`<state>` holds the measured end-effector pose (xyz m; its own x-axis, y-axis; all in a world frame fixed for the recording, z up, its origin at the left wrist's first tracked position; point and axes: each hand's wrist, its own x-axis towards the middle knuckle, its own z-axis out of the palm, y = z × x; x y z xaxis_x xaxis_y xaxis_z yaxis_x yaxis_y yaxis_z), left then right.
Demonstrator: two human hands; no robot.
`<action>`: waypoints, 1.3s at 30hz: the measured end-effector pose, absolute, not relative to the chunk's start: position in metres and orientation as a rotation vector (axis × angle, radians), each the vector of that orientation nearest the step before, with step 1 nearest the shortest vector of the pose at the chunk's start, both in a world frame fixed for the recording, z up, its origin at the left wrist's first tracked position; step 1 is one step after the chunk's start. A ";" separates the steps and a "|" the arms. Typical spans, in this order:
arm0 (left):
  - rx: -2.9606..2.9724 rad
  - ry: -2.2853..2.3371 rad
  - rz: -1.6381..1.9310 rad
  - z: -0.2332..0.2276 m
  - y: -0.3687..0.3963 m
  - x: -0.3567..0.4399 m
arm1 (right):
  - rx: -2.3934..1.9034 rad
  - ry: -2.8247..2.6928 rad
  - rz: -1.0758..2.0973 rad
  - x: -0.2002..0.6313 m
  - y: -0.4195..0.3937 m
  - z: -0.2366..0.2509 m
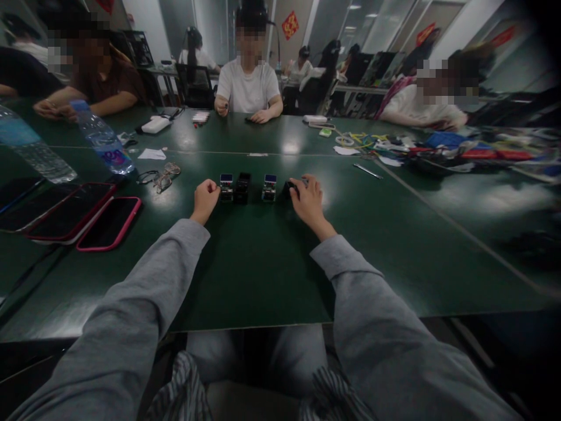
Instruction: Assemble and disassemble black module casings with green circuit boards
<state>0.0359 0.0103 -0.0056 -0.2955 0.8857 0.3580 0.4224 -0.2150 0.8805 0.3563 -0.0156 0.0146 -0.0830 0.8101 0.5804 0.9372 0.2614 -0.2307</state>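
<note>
On the green table, my left hand [205, 200] is closed, its fingertips against the left side of a small electronic device with a little screen [227, 188]. Whether it pinches anything is hidden. Right beside that device stands an open-looking black case [242, 188]. A second small screened device [269, 188] stands apart, between the two hands. My right hand [309, 199] curls its thumb and fingers around a small black block [289, 188], which is mostly covered by the hand.
Phones [109, 224], water bottles [103, 140] and glasses [165, 177] lie or stand at the left. A pen-like silver tool [368, 171] and a heap of cables [451, 146] are at the right. People sit across the table [280, 263], one in a white shirt [248, 85].
</note>
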 end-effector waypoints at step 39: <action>1.556 1.623 1.538 -0.006 0.011 0.037 | -1.549 -1.908 -0.197 0.365 -0.008 0.017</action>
<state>0.0369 0.0111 -0.0061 -0.2895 0.8804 0.3757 0.4227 -0.2346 0.8754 0.3649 -0.0083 0.0172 -0.0771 0.8153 0.5739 0.9153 0.2861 -0.2834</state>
